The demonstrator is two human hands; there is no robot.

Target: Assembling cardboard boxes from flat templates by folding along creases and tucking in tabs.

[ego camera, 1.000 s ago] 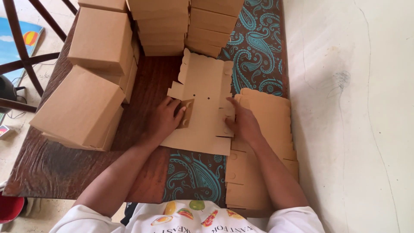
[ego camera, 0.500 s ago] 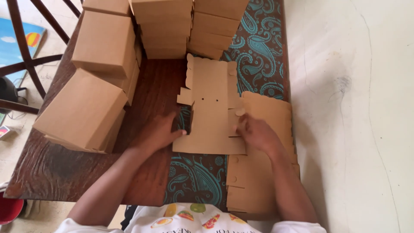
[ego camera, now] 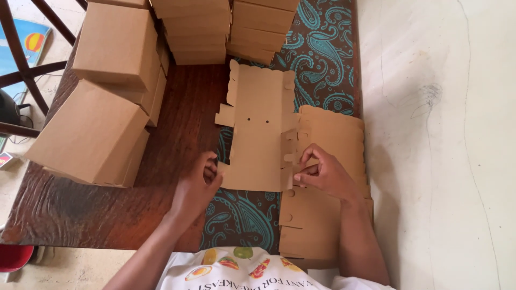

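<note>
A flat die-cut cardboard box blank (ego camera: 260, 126) lies on the wooden table (ego camera: 183, 115), partly over a teal paisley cloth (ego camera: 322, 48). My left hand (ego camera: 198, 185) pinches the blank's near left flap at its edge. My right hand (ego camera: 322, 173) grips the small tabs along the blank's right side, thumb and fingers curled around them. Under my right hand sits a stack of flat box blanks (ego camera: 322, 215).
Assembled brown boxes (ego camera: 97, 131) stand in piles at the left, and more are stacked along the far edge (ego camera: 226, 27). A pale wall (ego camera: 441, 134) runs along the right. Dark chair legs (ego camera: 21, 70) and floor show at the far left.
Both hands slid toward me along the blank, from its middle to its near end. The left hand went from lying flat to pinching the left flap; the right now curls on the side tabs.
</note>
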